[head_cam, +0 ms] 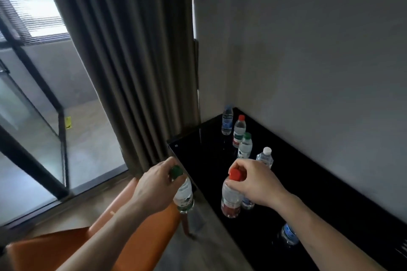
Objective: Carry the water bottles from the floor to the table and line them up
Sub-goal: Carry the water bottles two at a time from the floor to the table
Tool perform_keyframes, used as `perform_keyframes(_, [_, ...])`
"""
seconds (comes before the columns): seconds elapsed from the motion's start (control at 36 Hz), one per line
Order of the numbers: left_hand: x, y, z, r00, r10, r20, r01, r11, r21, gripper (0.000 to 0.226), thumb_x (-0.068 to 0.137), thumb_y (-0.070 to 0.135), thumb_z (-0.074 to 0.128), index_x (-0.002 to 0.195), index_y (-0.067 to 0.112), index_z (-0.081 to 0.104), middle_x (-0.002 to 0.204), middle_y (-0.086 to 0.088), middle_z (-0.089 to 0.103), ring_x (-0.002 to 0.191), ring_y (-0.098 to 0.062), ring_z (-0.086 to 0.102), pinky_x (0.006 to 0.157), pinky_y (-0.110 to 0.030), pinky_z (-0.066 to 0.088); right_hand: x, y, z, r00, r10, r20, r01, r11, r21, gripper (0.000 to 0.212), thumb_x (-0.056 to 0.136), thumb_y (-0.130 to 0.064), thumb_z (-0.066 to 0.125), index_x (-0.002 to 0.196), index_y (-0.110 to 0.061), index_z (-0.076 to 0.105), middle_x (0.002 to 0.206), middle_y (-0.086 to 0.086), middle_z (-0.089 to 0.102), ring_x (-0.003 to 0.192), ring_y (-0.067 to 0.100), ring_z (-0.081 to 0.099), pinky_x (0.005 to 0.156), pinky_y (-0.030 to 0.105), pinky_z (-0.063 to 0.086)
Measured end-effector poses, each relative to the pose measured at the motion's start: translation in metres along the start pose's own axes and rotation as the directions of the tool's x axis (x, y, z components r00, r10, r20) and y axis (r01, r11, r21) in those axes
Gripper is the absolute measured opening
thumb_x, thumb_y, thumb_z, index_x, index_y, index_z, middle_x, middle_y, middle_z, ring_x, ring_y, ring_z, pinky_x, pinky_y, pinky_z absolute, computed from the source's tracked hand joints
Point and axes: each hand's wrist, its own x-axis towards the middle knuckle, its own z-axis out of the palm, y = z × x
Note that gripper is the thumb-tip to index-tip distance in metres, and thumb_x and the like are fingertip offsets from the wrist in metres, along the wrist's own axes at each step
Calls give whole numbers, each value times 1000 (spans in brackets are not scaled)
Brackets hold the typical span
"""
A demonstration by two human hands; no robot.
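On the black bench (330, 204) by the wall, a row of upright bottles: blue-label bottle (227, 120) farthest, then red-cap bottle (239, 129), green-cap bottle (245, 146), white-cap bottle (265, 157). Nearer the camera, another blue-label bottle (289, 234), apart from the row. Just behind the right wrist, part of one more bottle (247, 202), mostly hidden.

Above the bench's near part, right hand (253, 182) with fingers curled round the neck of a red-capped bottle (231, 198), red label low on its body; whether its base touches the bench, cannot tell. Left of the bench edge, left hand (156, 185) gripping a green-capped bottle (184, 196) at the neck, held in the air, tilted, over an orange chair (66, 248).

Beside the bench, a brown curtain (132, 61); beyond, glass door (33, 138) and wood floor (198, 248).
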Motion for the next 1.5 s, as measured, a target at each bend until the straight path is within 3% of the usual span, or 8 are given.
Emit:
perform_keyframes(0.22, [89, -54, 7, 987, 85, 136, -88, 996, 22, 19, 89, 51, 57, 102, 40, 51, 99, 17, 59, 88, -10, 59, 76, -34, 51, 58, -14, 25, 991, 118, -57, -120, 992, -39, 22, 78, -49, 74, 83, -33, 60, 82, -15, 64, 78, 3, 60, 73, 33, 54])
perform_keyframes(0.42, [156, -64, 21, 963, 169, 212, -187, 980, 70, 15, 90, 51, 53, 100, 40, 47, 99, 17, 56, 85, -10, 59, 73, -35, 53, 89, -11, 27, 979, 183, -91, -184, 983, -4, 22, 80, -55, 69, 86, -38, 57, 86, -15, 64, 81, 3, 61, 75, 36, 56])
perform_keyframes(0.83, [232, -55, 57, 936, 178, 304, -212, 974, 84, 17, 91, 43, 53, 107, 40, 48, 107, 13, 57, 91, -16, 60, 78, -37, 50, 144, 5, 24, 983, 179, -42, -183, 978, -104, 22, 82, -49, 69, 89, -32, 57, 89, -15, 61, 80, 5, 60, 70, 30, 52])
perform_keyframes(1.06, [283, -61, 80, 881, 216, 421, -287, 951, 113, 18, 91, 44, 49, 108, 39, 48, 109, 13, 56, 90, -18, 62, 76, -39, 53, 172, 20, 45, 964, 264, -41, -266, 962, -62, 25, 83, -56, 64, 93, -34, 55, 89, -14, 63, 81, 7, 62, 73, 32, 55])
perform_keyframes(1.36, [360, -78, 112, 784, 281, 553, -382, 921, 74, 13, 91, 42, 45, 104, 41, 44, 104, 14, 53, 85, -16, 59, 71, -31, 43, 241, 28, 71, 921, 387, 34, -384, 920, -82, 20, 87, -47, 61, 96, -30, 57, 97, -12, 62, 83, 7, 58, 72, 26, 46])
perform_keyframes(1.5, [399, -83, 122, 744, 292, 601, -408, 911, 64, 13, 92, 39, 46, 105, 42, 43, 106, 14, 53, 84, -14, 59, 74, -33, 46, 279, 34, 95, 895, 445, -15, -445, 894, -48, 19, 87, -50, 59, 94, -32, 54, 94, -13, 63, 87, 9, 62, 82, 32, 53])
